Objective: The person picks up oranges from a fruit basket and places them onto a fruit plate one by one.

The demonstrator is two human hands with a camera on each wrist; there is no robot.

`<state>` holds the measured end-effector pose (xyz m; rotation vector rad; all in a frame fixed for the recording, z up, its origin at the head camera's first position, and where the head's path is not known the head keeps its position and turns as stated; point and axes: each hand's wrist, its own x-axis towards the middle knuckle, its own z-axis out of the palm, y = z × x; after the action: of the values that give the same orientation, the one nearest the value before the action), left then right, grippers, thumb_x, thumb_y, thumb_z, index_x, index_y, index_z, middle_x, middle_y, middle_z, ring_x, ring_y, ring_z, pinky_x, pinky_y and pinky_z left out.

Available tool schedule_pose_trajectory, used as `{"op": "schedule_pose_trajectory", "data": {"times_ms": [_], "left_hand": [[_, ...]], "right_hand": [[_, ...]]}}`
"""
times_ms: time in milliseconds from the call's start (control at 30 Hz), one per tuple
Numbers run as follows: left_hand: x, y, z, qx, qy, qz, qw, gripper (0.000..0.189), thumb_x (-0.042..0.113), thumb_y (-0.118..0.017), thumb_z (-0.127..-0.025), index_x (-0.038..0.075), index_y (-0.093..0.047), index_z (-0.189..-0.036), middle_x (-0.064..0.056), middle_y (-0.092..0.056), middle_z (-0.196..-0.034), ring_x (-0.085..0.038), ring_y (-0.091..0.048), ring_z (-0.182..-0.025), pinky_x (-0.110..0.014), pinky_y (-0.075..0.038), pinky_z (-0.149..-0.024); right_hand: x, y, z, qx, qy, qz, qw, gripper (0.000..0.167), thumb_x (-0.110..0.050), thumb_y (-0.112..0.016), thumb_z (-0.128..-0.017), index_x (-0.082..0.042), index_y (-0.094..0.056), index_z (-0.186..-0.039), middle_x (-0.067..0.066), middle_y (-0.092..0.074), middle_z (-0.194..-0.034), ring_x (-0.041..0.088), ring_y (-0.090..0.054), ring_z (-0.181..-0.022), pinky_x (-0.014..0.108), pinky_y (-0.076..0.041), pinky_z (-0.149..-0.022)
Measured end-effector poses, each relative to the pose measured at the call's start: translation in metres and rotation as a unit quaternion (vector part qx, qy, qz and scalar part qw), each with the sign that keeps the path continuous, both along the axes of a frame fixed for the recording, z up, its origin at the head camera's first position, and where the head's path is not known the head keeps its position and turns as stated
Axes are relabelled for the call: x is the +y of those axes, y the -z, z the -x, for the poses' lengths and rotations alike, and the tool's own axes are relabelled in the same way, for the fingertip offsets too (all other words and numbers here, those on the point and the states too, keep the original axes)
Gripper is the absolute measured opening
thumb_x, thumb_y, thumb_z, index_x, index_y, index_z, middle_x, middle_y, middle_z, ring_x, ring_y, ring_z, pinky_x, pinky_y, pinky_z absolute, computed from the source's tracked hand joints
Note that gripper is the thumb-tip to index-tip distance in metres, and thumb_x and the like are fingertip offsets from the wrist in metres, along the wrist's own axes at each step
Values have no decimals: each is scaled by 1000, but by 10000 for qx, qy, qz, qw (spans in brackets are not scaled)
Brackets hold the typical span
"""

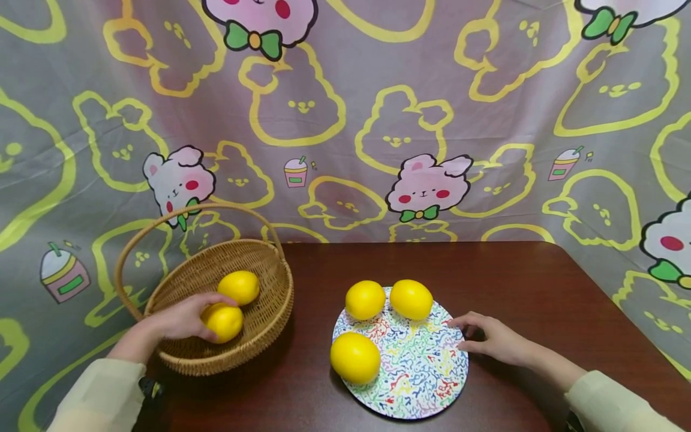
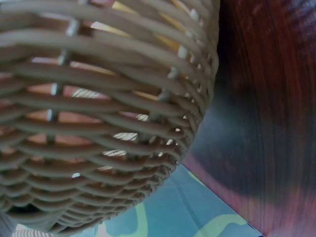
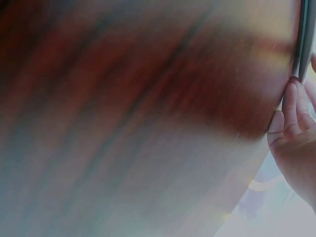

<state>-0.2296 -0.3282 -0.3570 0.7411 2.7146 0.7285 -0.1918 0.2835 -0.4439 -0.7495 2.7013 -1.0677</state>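
In the head view my left hand (image 1: 186,317) reaches over the near rim of a wicker basket (image 1: 278,324) and grips a lemon (image 1: 225,324) inside it. Another lemon (image 1: 239,287) lies just behind that one. On the table, a round plate with a multicoloured squiggle pattern (image 1: 415,360) carries three lemons: one at the back left (image 1: 365,300), one at the back (image 1: 411,299) and one at the front left (image 1: 355,358). Fingertips of my right hand (image 1: 496,339) touch the plate's right edge. The left wrist view shows mostly basket weave (image 2: 108,113), which hides the left hand.
The basket's arched handle (image 1: 216,207) rises behind my left wrist. Under everything is a dark reddish-brown table (image 1: 518,276). A grey curtain (image 1: 345,120) printed with yellow outlines and cartoon rabbits hangs along the back and both sides.
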Motion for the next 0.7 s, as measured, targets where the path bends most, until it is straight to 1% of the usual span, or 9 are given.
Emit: {"op": "schedule_pose_trajectory", "data": {"times_ms": [133, 233, 400, 500, 700], "left_hand": [[1, -1, 2, -54, 133, -45, 9999, 63, 14, -85, -66, 5, -61, -124, -18, -58, -125, -39, -50, -113, -54, -39, -91], [3, -1, 4, -141, 154, -56, 9998, 64, 11, -85, -66, 3, -60, -125, -19, -57, -125, -37, -50, -111, -53, -39, -90], [6, 0, 5, -377, 86, -80, 9992, 67, 7, -83, -65, 2, -59, -127, -19, -57, -122, -31, -50, -102, -46, -40, -83], [8, 1, 7, -437, 83, -106, 9990, 68, 6, -82, -63, 0, -58, -127, -20, -57, -120, -28, -50, -96, -42, -40, -80], [9, 2, 9, -562, -74, -139, 9983, 70, 4, -83, -65, 0, -56, -130, -21, -56, -120, -28, -50, -95, -42, -41, -78]], "right_hand": [[0, 0, 0, -35, 5, 12, 10000, 42, -27, -73, -87, -10, -63, -125, -3, -57, -101, 10, -53, -85, 25, -48, -73], [-1, 0, -1, -33, 2, 20, 10000, 42, -27, -73, -87, -10, -63, -125, -3, -57, -100, 10, -53, -84, 25, -48, -73], [-1, 1, -1, -32, -2, 31, 10000, 42, -27, -73, -87, -11, -63, -124, -4, -57, -100, 10, -53, -84, 25, -48, -72], [-1, 2, -1, -38, -10, 51, 10000, 42, -27, -73, -87, -11, -63, -124, -4, -58, -101, 10, -53, -84, 25, -48, -72], [0, 0, 0, -53, 17, 67, 10000, 42, -27, -74, -87, -11, -63, -125, -4, -58, -100, 9, -52, -83, 25, -48, -72]]}}
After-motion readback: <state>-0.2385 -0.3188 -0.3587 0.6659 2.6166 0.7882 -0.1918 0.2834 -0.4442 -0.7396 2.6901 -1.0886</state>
